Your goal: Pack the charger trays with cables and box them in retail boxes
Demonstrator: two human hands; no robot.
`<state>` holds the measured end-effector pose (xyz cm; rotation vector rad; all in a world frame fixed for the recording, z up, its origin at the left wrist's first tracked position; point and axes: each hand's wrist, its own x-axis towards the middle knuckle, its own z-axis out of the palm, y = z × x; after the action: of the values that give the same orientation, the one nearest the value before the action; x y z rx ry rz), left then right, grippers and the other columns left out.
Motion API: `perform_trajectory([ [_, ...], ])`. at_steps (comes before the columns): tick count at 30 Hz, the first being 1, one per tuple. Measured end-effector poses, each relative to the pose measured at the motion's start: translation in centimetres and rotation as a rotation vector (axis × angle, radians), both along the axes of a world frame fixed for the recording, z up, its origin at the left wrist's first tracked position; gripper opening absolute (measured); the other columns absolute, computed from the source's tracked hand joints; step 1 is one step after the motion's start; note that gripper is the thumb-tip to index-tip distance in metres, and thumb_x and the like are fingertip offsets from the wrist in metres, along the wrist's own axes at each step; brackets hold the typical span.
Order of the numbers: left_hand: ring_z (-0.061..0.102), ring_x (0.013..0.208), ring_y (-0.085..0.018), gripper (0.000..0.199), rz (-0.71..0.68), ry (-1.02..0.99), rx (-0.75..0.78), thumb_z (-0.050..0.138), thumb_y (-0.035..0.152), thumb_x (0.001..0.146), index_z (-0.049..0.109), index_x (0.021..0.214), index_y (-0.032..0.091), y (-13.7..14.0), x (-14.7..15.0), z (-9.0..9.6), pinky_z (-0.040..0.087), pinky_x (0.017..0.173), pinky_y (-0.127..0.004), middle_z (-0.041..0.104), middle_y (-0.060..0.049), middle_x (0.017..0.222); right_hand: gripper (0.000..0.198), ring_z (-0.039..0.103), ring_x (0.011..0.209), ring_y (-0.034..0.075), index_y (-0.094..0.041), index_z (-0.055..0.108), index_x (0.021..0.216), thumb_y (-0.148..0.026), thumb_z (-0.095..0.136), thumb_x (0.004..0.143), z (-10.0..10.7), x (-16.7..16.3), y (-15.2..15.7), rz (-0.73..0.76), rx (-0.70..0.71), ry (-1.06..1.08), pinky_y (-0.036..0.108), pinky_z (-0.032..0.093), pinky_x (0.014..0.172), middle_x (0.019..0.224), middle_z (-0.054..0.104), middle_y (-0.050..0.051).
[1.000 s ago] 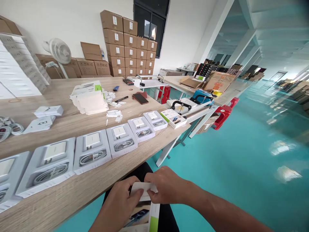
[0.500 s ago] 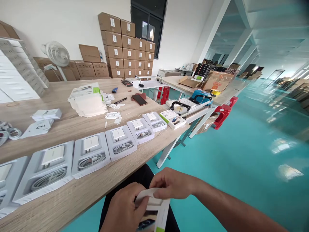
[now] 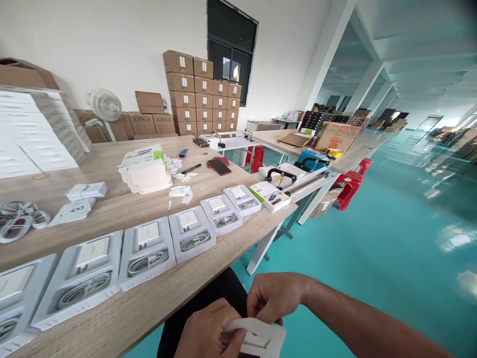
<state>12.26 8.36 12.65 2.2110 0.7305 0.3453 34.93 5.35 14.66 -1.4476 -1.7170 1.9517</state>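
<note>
Wood-grain table (image 3: 149,306) under a row of charger trays (image 3: 164,238), coiled cables (image 3: 18,219), white slips (image 3: 181,191).

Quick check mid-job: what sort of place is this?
Most likely a packing workshop: labelled cartons stand stacked by the wall, and open trays of chargers and cables line the table.

1. White box (image 3: 263,329) obstructed the space between left hand (image 3: 208,328) and right hand (image 3: 278,296).
2. Rightward, open air lay above the floor (image 3: 357,258).
3. The tray row (image 3: 149,276) barred low reaches inward; passage existed overhead.
4. A bare table (image 3: 156,301) strip fronted the trays.
5. Small white cards (image 3: 181,191) partly obstructed the lane behind.
</note>
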Motion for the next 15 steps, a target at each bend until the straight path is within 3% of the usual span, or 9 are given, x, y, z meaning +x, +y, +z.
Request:
perform_trajectory([
  [3,0.053,0.064,-0.014,0.027,0.036,-0.070,-0.077,0.056,0.037,0.085,0.052,0.064,0.020,1.5,-1.4,0.9,0.036,0.057,-0.023,0.055,0.001,0.067,0.019,0.051,0.051,0.006,-0.013,0.075,0.088,-0.026,0.065,0.078,1.5,-0.5,0.8,-0.025,0.185,-0.025,0.013,0.037,0.043,0.064,0.062,-0.003],
  [6,0.049,0.062,-0.014,0.030,0.176,-0.129,-0.251,0.059,0.040,0.084,0.052,0.064,0.020,4.1,-3.7,2.4,0.037,0.056,-0.022,0.049,0.003,0.064,0.022,0.057,0.058,0.009,-0.014,0.071,0.086,-0.034,0.061,0.085,3.0,-1.2,3.9,-0.178,0.440,0.045,0.017,0.044,0.052,0.070,0.065,0.000],
  [8,0.050,0.062,-0.014,0.031,0.229,-0.200,-0.405,0.061,0.046,0.083,0.055,0.068,0.019,5.9,-5.3,3.1,0.038,0.055,-0.022,0.050,0.003,0.064,0.025,0.060,0.060,0.010,-0.014,0.068,0.086,-0.035,0.055,0.089,4.1,-1.6,7.8,-0.331,0.655,-0.059,0.020,0.049,0.057,0.072,0.066,0.000],
  [10,0.053,0.064,-0.016,0.033,0.257,-0.270,-0.507,0.060,0.050,0.083,0.059,0.073,0.019,7.1,-6.5,3.4,0.041,0.056,-0.023,0.055,0.002,0.066,0.025,0.063,0.064,0.012,-0.015,0.067,0.087,-0.033,0.051,0.092,5.1,-1.8,12.9,-0.456,0.872,-0.316,0.022,0.051,0.063,0.073,0.067,0.001],
  [12,0.056,0.066,-0.017,0.033,0.270,-0.283,-0.492,0.060,0.051,0.083,0.061,0.075,0.019,7.6,-7.2,3.1,0.043,0.058,-0.024,0.060,0.000,0.068,0.022,0.066,0.075,0.014,-0.014,0.067,0.089,-0.028,0.050,0.094,5.9,-2.1,18.4,-0.486,0.952,-0.470,0.025,0.052,0.073,0.080,0.070,0.003],
  [15,0.056,0.066,-0.017,0.032,0.292,-0.262,-0.366,0.060,0.049,0.082,0.065,0.072,0.019,7.5,-7.4,2.1,0.046,0.060,-0.025,0.062,0.000,0.068,0.017,0.065,0.089,0.018,-0.014,0.066,0.096,-0.029,0.058,0.092,6.1,-2.9,25.5,-0.415,0.946,-0.616,0.035,0.053,0.083,0.097,0.069,0.005],
])
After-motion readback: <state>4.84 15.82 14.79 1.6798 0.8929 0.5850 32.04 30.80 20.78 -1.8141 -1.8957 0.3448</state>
